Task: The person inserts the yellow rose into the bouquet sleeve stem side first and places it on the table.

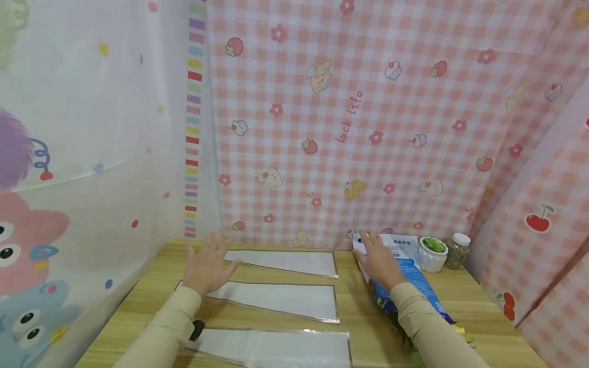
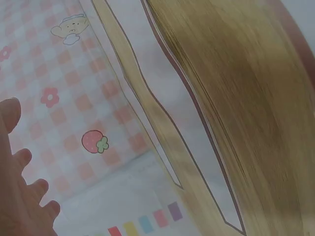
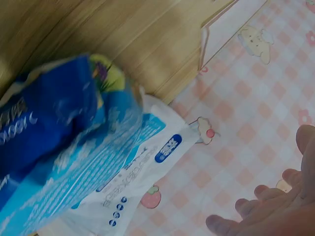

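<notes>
In the head view the left hand [image 1: 209,265] is spread with straight fingers over the left ends of the white strips [image 1: 285,261]; the left wrist view shows its fingers [image 2: 37,189] holding nothing. The right hand [image 1: 380,259], fingers extended, is over the left side of a blue and white bag [image 1: 411,273]. In the right wrist view that hand [image 3: 275,206] is apart from the bag [image 3: 98,162], with nothing in its fingers. Whether either hand touches the table is not clear.
Three brown-edged white strips lie one before another on the wooden table [image 1: 363,327]. Right of the bag stand a white pot [image 1: 432,259] with a green plant and a white-lidded jar [image 1: 457,251]. Patterned cloths [image 1: 285,128] hang behind and on both sides.
</notes>
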The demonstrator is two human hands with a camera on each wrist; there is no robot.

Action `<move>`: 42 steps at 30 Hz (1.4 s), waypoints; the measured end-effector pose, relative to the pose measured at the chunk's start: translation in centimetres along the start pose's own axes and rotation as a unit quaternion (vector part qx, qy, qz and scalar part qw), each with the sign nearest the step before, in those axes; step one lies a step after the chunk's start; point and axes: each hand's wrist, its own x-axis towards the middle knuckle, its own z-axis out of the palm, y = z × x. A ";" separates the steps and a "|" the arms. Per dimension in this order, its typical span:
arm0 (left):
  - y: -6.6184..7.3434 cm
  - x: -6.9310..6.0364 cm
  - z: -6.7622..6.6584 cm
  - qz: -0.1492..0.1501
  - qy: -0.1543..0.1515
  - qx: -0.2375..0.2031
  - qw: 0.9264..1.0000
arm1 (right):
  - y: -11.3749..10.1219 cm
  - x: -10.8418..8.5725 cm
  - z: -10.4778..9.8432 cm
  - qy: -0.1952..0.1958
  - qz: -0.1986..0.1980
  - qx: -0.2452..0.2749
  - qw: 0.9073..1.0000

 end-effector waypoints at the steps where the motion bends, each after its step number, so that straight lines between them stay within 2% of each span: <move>1: 0.1 0.0 0.1 0.001 0.000 0.002 1.000 | -0.2 -0.1 0.0 -0.008 0.000 0.015 1.000; 4: 0.5 0.0 0.3 0.007 0.004 0.002 1.000 | -0.8 -0.2 0.3 -0.036 0.003 0.063 0.997; 7: 0.9 0.0 0.6 0.021 0.002 0.004 1.000 | -1.2 -0.2 0.8 -0.057 0.013 0.121 0.991; 11: 1.4 0.2 1.1 0.041 -0.012 -0.006 0.999 | -1.5 0.1 2.0 -0.060 0.007 0.173 0.983; 15: 2.0 0.3 1.9 0.041 -0.045 -0.019 0.998 | -2.1 0.2 3.6 -0.064 -0.014 0.195 0.979; 19: 2.8 0.0 2.2 0.027 -0.105 -0.054 0.993 | -2.8 -0.2 5.1 -0.080 -0.018 0.207 0.975; 24: 3.2 -0.5 3.3 0.017 -0.174 -0.101 0.979 | -3.5 -0.9 6.2 -0.100 -0.029 0.208 0.973; 27: 3.5 -0.8 3.6 0.013 -0.202 -0.109 0.973 | -3.9 -1.3 6.5 -0.128 -0.024 0.189 0.973; 31: 3.9 -1.2 3.5 0.010 -0.231 -0.090 0.969 | -4.1 -1.6 6.6 -0.171 -0.014 0.154 0.973; 36: 4.3 -1.4 3.2 0.011 -0.242 -0.078 0.967 | -4.1 -1.9 6.8 -0.202 -0.019 0.123 0.971; 42: 4.6 -1.3 3.0 0.008 -0.243 -0.079 0.967 | -4.4 -2.1 6.8 -0.188 -0.024 0.103 0.977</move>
